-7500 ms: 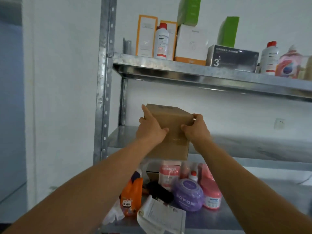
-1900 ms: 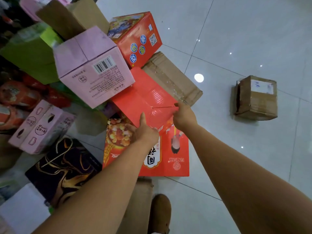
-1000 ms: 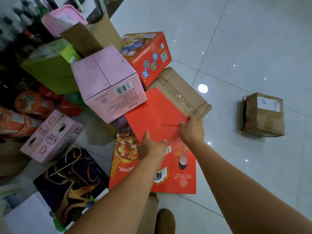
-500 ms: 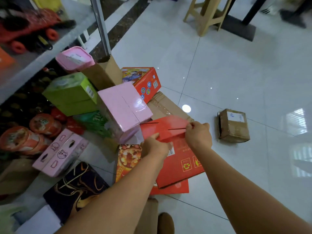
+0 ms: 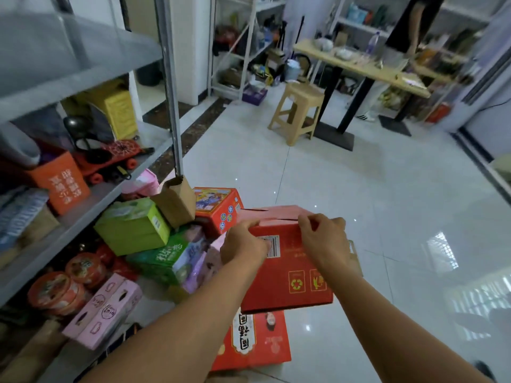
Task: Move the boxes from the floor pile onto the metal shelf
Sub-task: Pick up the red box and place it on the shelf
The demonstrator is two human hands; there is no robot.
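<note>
SHELF RUN: You hold one red carton [image 5: 287, 275] clear of the floor pile, your left hand [image 5: 243, 248] and right hand [image 5: 323, 241] both clamped over its top edge, one at each upper corner. The carton appears to hang lengthwise downward from that grip, barcode face turned to you, above a flat red carton [image 5: 254, 341] at the pile's near edge. The metal shelf [image 5: 83, 76] stands to your left, its front corner post [image 5: 171, 92] coming down at the pile's far edge. The carry ahead therefore looks like a leftward swing, with your left hand the nearer to the shelf. Countable on the floor: one lime-green box [image 5: 132, 228], one darker green carton [image 5: 166, 255], one open brown cardboard box [image 5: 177, 201], one orange-red printed box [image 5: 218, 208], one pink carton [image 5: 110, 308] and the flat red one. That makes six, with others partly hidden behind your arms.
</note>
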